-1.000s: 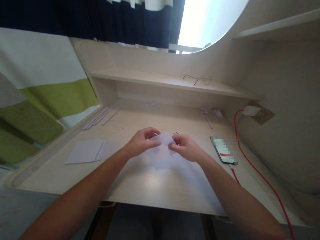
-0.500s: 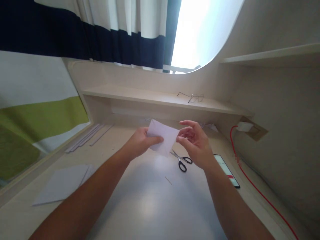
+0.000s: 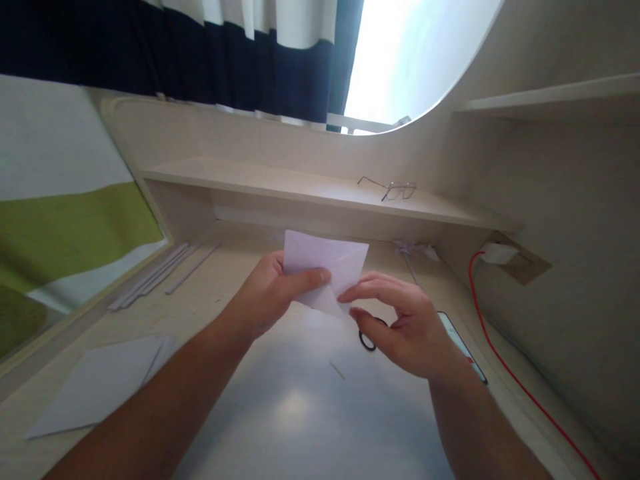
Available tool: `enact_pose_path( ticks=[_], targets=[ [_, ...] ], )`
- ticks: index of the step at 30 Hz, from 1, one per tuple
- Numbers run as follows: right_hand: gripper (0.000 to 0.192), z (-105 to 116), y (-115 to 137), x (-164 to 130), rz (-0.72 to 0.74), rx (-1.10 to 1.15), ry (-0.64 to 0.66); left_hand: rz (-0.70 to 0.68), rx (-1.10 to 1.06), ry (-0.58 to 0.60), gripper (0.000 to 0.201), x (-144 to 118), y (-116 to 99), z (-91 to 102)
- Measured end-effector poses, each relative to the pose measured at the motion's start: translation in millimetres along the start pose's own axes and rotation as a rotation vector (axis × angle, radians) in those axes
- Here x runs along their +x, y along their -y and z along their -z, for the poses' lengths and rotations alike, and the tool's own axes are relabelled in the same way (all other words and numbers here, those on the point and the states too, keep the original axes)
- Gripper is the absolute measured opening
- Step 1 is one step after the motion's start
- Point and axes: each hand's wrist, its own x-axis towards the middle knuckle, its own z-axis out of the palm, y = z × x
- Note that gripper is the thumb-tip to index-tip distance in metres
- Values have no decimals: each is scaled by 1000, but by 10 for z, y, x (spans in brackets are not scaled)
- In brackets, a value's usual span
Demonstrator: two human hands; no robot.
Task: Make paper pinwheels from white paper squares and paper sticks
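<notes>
A folded piece of white paper is held up over the desk, its crease lines faintly showing. My left hand grips it from the left, thumb flat across the front and fingers hidden behind. At the lower right corner, my right hand has its thumb and fingertips closed on a small pointed flap. Just below that hand lie the scissors, of which only part of a black handle loop shows. A thin short stick-like piece rests on the desk in front.
White paper sheets lie at the left, with several paper strips behind them. A phone is right of my right hand. A red cable runs from a white plug. Glasses rest on the shelf.
My right hand has come lower and its fingers have closed on the paper's lower corner. The paper has turned to a more level pose, and the scissors are now mostly covered. The view has tilted down slightly.
</notes>
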Motion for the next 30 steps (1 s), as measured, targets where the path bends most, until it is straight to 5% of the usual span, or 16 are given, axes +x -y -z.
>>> enact_pose_path(
  ticks=[15,30],
  targets=[
    [6,3,93,-33,-88,79,-172,-125,47,-147,24,-137,-64,-169],
    [11,-40,-43,-69,-245,112,-272,-152,137,-233,23,-124,-69,-221]
  ],
)
